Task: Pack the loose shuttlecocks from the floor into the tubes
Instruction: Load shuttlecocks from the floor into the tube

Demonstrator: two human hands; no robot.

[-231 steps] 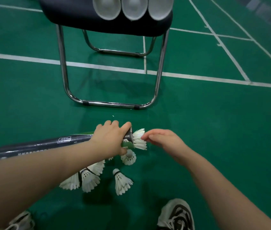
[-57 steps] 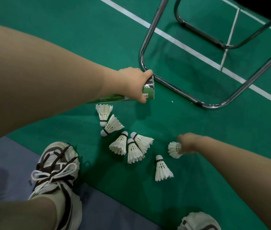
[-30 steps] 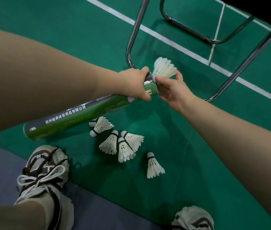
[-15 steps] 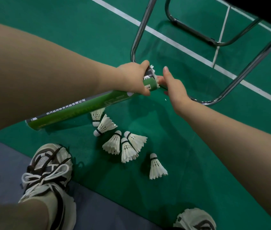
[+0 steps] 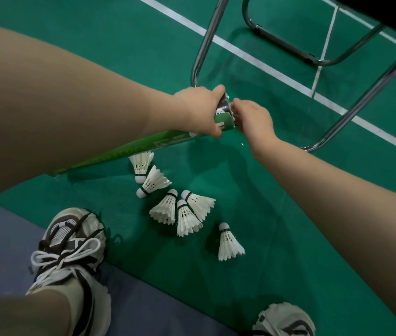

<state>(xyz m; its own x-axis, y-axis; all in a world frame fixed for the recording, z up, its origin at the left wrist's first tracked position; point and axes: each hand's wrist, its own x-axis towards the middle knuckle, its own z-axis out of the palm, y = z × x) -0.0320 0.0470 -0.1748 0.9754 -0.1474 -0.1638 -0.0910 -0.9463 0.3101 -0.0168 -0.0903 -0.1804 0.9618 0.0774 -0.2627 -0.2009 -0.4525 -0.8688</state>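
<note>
The green floor [image 5: 95, 32] is biggest, and a metal chair [image 5: 203, 49] stands on it. The long green tube [image 5: 168, 139] slants over the floor. The left hand [image 5: 197, 112] wraps tight around its open end. The right hand [image 5: 252, 120] bends its fingers at the mouth; I cannot tell if they pinch anything. Six loose shuttlecocks [image 5: 187, 219] lie on the floor beside the tube.

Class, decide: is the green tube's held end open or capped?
Open: feather tips poke out of the green tube beside the left hand; no cap shows.
</note>
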